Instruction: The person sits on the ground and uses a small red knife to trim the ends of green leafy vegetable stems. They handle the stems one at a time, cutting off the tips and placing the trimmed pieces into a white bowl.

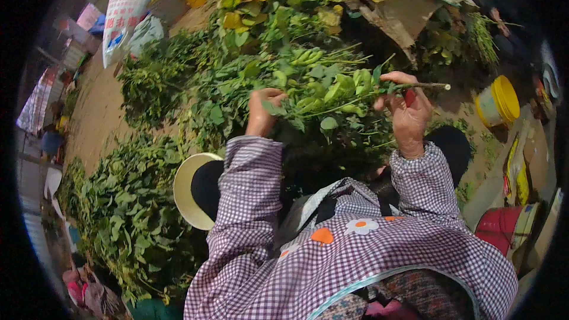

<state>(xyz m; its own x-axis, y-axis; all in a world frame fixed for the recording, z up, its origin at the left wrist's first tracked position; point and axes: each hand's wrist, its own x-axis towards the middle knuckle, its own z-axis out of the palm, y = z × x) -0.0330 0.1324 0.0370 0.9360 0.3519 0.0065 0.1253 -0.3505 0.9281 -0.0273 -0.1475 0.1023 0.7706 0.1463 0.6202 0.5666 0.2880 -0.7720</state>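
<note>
Across my lap, a cut bean plant (pixel 340 91) with plump green pods and leaves is stretched between my two hands. My right hand (pixel 411 106) grips its stem near the pale cut end, which points right. Something small and red (pixel 409 97) shows at the right palm; what it is I cannot tell. At the leafy left end, my left hand (pixel 262 111) has its fingers curled on the foliage, with a leaf over the fingertips. Below and behind the plant lie more green stalks and leaves, partly in shadow.
A leafy heap (pixel 133 226) lies to the left beside a cream bucket (pixel 182 191). Yellowing plants (pixel 242 9) and a torn sheet (pixel 400 9) are ahead. A printed white sack (pixel 124 22) stands far left. On the right, a yellow-rimmed bucket (pixel 498 101) lies tilted near a red container (pixel 498 229).
</note>
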